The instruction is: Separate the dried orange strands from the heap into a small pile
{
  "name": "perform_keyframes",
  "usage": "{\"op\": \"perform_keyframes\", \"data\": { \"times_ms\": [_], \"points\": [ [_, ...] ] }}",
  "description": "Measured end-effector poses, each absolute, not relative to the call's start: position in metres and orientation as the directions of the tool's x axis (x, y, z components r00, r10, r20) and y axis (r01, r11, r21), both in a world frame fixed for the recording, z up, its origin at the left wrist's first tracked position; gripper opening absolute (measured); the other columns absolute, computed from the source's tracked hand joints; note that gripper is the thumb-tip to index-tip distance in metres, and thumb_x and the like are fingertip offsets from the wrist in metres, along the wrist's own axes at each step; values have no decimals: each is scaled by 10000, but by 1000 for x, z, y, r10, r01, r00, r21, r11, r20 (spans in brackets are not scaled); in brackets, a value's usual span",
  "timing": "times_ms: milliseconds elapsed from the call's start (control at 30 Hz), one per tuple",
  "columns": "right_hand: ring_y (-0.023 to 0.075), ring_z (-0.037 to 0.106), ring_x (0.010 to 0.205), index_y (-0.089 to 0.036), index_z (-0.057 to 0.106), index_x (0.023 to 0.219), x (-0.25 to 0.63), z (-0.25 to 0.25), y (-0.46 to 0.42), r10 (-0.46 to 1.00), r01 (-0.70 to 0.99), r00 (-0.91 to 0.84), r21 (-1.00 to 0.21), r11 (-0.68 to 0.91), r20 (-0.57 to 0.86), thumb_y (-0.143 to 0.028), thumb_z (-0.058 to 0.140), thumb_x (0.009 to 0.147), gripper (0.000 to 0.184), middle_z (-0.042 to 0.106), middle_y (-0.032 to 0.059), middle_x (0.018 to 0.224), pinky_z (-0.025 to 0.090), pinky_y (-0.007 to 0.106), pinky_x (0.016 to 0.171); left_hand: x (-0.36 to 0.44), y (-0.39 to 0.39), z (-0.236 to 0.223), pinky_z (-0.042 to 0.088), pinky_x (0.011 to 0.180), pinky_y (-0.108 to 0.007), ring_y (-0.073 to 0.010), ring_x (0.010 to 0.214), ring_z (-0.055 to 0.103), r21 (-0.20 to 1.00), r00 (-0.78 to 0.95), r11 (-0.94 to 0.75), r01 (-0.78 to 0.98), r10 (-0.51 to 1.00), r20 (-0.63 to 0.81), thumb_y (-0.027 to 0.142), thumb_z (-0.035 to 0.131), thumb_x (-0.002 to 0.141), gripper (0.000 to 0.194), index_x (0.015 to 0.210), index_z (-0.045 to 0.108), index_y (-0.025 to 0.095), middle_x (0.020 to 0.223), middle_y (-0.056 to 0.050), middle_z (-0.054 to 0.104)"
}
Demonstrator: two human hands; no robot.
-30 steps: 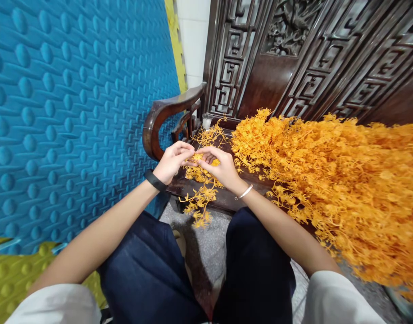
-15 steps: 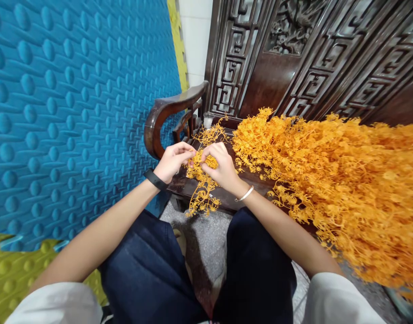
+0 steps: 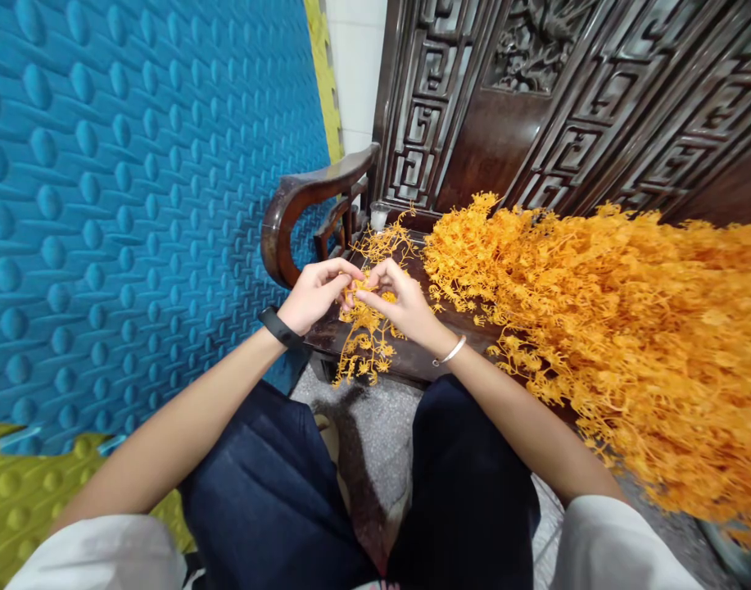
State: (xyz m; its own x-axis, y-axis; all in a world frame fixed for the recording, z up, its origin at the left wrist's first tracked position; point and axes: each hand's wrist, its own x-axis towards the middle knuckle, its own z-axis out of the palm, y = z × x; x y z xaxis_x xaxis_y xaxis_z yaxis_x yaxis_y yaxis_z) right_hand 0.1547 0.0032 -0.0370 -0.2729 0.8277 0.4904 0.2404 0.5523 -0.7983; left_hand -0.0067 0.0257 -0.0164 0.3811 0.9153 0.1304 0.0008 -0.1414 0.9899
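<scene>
While pinching branching orange plastic sprig (image 3: 366,344) with left hand (image 3: 307,301), has brought right hand (image 3: 412,310) closer for handling together, cannot tell if pinching also; seemingly dangles sprig at near edge of dark wooden desk (image 3: 412,359).

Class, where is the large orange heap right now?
In the head view, the orange heap lies at the right on the dark bench seat, right of the right hand and in front of the carved backrest.

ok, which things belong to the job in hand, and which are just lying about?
In use:
- left hand, right hand
- orange sprig between them
- orange pile, probably
- bench, as support

Lying about:
- blue mat
- white container
</scene>
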Motion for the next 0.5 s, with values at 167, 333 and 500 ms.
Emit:
{"op": "perform_keyframes", "data": {
  "times_ms": [167, 333, 500],
  "points": [
    [102, 556, 716, -217, 440, 832, 162, -28, 2, 889, 85, -238, -903, 421, 392, -339, 614, 788, 217, 536, -24, 774, 448, 268, 684, -8, 24, -14, 454, 524, -222, -99, 498, 552, 987, 430, -153, 41, 895, 120, 199, 577, 734, 111, 811, 633, 140, 545, 12, 579],
    [98, 547, 679, -225, 454, 910, 166, -21, 0, 904, 33, -234, -926, 376, 359, -307, 614, 773, 226, 524, -41, 709, 456, 273, 683, -7, 24, -13, 435, 493, -230, -105, 485, 536, 982, 554, -145, 124, 831, 53, 396, 566, 792, 282, 683, 605, 139, 542, -4, 561],
    [70, 449, 535, -236, 385, 895, 170, -21, 2, 918, -28, -262, -953, 301, 298, -269, 612, 728, 284, 473, -72, 621, 402, 259, 565, -9, 21, -11, 381, 474, -223, -80, 439, 451, 960, 686, -220, 171, 726, 44, 402, 603, 781, 344, 547, 538, 157, 474, 24, 486]
  ]
}}
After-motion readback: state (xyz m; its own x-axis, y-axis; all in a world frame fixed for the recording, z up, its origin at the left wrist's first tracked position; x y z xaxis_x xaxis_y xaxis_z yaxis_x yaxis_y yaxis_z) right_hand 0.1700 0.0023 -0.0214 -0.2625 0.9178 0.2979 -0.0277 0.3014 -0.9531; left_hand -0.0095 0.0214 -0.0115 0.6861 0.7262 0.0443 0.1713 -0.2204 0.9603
